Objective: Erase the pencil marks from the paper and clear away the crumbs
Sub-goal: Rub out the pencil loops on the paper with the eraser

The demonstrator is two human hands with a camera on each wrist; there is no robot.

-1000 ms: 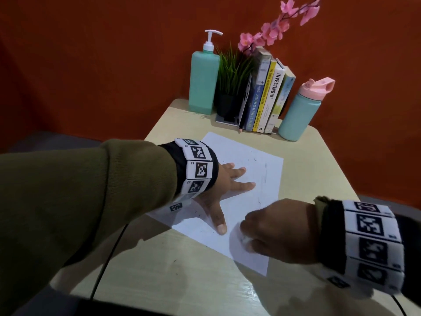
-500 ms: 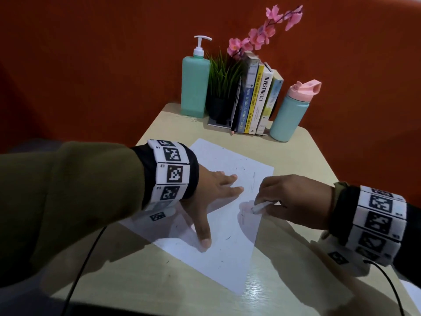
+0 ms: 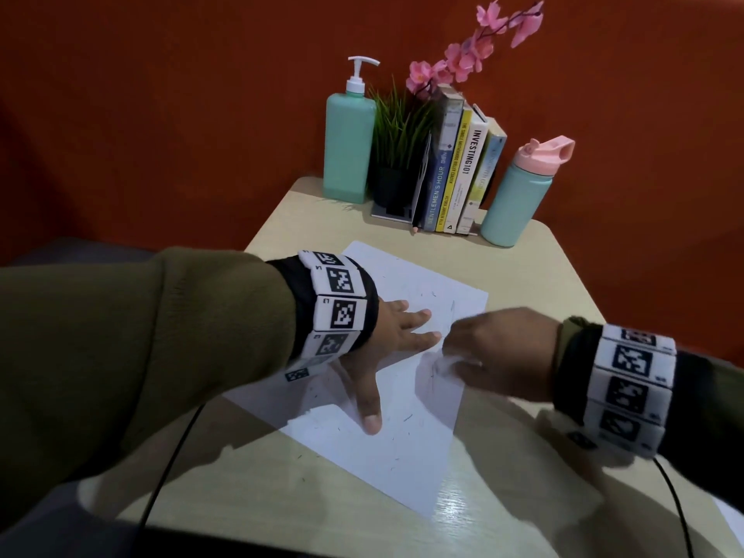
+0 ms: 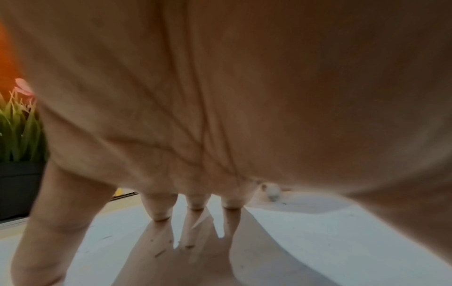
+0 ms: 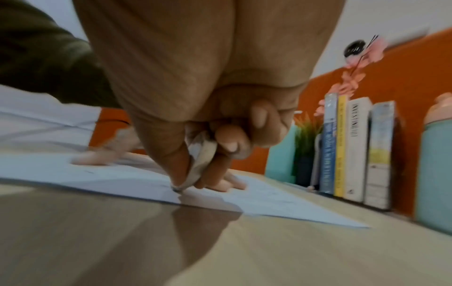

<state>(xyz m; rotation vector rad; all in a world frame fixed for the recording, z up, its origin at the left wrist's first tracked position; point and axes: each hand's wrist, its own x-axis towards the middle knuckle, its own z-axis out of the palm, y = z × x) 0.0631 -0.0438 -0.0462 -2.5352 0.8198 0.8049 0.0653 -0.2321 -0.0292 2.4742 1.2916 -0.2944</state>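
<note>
One beige table (image 3: pixel 543 275) holds everything, and it's pushed up against an orange wall (image 3: pixel 161 94). Biggest thing on it is the white paper (image 3: pixel 402 457), lying skewed in the middle with little dark crumbs (image 3: pixel 407 417) scattered over it, most toward 6 o'clock.

My left hand (image 3: pixel 386 336) is flat on the sheet, fingers straight and spread wide, thumb pointing toward 6, pinning the sheet down. My right hand (image 3: pixel 499 348) is at about 3 o'clock from it, fingers curled tight, pinching the eraser (image 5: pixel 200 164) between thumb and fingertips. It's a grubby whitish eraser and its tip is touching the paper near the right edge. The head view is blurry there.

Up at 12 o'clock along the wall: a teal pump bottle (image 3: pixel 349 147) with a white pump, can't tell what's inside. Next to it a black pot (image 3: pixel 392 187) with fake green grass in it, and a branch of pink flowers (image 3: pixel 475 54) above. Then a row of books (image 3: pixel 463 171) standing upright; I can read "GENTLEMEN'S HOUR" on the blue spine and "INVESTING 101" on the white one, the rest is too small. At 1 o'clock there's a teal water bottle (image 3: pixel 513 195), pink lid closed.
</note>
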